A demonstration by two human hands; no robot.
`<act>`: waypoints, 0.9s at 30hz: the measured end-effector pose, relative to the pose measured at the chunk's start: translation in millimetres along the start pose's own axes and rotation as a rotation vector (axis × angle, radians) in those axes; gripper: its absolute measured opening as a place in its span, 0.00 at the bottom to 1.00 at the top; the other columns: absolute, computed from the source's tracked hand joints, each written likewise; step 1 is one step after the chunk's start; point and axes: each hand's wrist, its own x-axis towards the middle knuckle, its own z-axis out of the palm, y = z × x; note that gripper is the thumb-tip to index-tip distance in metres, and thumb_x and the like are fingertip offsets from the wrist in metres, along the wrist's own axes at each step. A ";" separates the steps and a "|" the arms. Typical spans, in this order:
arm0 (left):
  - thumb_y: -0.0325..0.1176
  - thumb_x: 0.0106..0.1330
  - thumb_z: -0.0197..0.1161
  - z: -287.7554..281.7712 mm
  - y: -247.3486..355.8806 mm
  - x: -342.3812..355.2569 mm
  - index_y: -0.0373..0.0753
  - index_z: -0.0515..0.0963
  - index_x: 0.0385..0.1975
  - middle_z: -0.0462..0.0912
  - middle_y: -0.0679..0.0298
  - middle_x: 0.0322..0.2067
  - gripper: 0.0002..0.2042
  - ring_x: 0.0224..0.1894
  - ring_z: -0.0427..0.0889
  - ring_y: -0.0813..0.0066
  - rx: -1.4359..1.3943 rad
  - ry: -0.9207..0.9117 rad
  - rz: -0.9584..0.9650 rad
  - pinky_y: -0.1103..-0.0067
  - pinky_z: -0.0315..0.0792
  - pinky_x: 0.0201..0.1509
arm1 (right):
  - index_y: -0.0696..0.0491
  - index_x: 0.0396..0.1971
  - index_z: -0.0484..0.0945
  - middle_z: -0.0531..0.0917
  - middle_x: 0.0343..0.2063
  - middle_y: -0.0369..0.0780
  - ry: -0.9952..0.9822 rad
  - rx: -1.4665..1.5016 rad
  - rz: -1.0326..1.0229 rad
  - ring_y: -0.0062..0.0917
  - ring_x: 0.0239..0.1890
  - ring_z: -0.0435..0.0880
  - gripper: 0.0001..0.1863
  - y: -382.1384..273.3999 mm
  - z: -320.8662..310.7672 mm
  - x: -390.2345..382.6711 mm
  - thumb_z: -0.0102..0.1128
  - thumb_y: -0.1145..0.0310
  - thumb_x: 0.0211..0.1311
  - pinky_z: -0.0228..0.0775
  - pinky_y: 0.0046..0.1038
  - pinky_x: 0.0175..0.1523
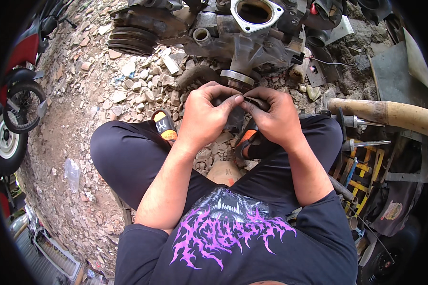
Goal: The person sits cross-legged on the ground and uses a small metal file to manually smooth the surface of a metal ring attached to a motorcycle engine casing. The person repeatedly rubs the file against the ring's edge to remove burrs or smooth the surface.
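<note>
A greasy metal engine assembly [252, 47] fills the top, with a square flanged opening, a black grooved pulley [131, 40] at left and a round silver hub [235, 76] at its lower end. Just below that hub my left hand [207, 111] and my right hand [271, 114] meet, fingers closed in pinches, thumbs almost touching around a small dark piece that I cannot make out. A grey hose [195, 73] lies behind my left hand.
Broken tile rubble [81, 142] covers the ground. Red motorbikes and wheels [9, 142] stand at the left. At the right lie a bamboo pole [385, 116], metal sheets [390, 71], rods and a yellow frame [366, 180]. My crossed legs flank my hands.
</note>
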 end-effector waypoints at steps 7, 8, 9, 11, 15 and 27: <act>0.25 0.67 0.68 -0.3 -3.7 0.2 0.29 0.87 0.40 0.85 0.59 0.37 0.07 0.39 0.85 0.73 0.004 0.024 -0.005 0.75 0.77 0.46 | 0.60 0.39 0.87 0.90 0.29 0.46 -0.072 0.091 0.067 0.27 0.31 0.89 0.11 1.9 0.8 2.9 0.71 0.68 0.63 0.77 0.29 0.38; 0.25 0.67 0.67 -0.4 -3.6 0.3 0.29 0.87 0.40 0.86 0.60 0.37 0.07 0.40 0.85 0.74 0.009 0.027 0.014 0.76 0.77 0.47 | 0.61 0.39 0.87 0.90 0.29 0.45 -0.069 0.169 0.093 0.24 0.32 0.88 0.11 4.9 2.9 3.5 0.71 0.68 0.63 0.77 0.28 0.38; 0.25 0.68 0.67 -0.7 -3.2 0.4 0.29 0.87 0.39 0.86 0.61 0.37 0.06 0.40 0.84 0.76 0.014 0.031 0.032 0.77 0.77 0.48 | 0.61 0.39 0.87 0.90 0.29 0.44 -0.067 0.247 0.118 0.22 0.33 0.88 0.11 8.0 5.4 4.1 0.71 0.69 0.63 0.76 0.28 0.38; 0.25 0.68 0.67 -1.5 -2.0 0.3 0.29 0.87 0.39 0.87 0.62 0.36 0.06 0.41 0.84 0.77 0.033 0.040 0.058 0.78 0.76 0.49 | 0.62 0.39 0.87 0.90 0.30 0.43 -0.053 0.369 0.149 0.19 0.34 0.87 0.10 12.0 9.1 4.2 0.71 0.70 0.64 0.76 0.26 0.39; 0.25 0.69 0.67 -2.3 -2.8 0.7 0.30 0.87 0.41 0.87 0.62 0.37 0.07 0.42 0.84 0.77 0.069 0.041 0.069 0.78 0.76 0.50 | 0.61 0.39 0.87 0.91 0.31 0.44 0.018 0.311 0.096 0.20 0.35 0.89 0.10 9.2 11.4 1.4 0.72 0.71 0.63 0.78 0.25 0.40; 0.41 0.83 0.51 33.7 -43.6 2.8 0.32 0.83 0.48 0.88 0.62 0.40 0.18 0.36 0.85 0.78 -0.792 0.118 -0.507 0.80 0.78 0.39 | 0.53 0.38 0.89 0.90 0.30 0.46 0.259 -0.164 -0.200 0.39 0.32 0.91 0.09 18.4 22.8 7.8 0.73 0.71 0.57 0.81 0.33 0.36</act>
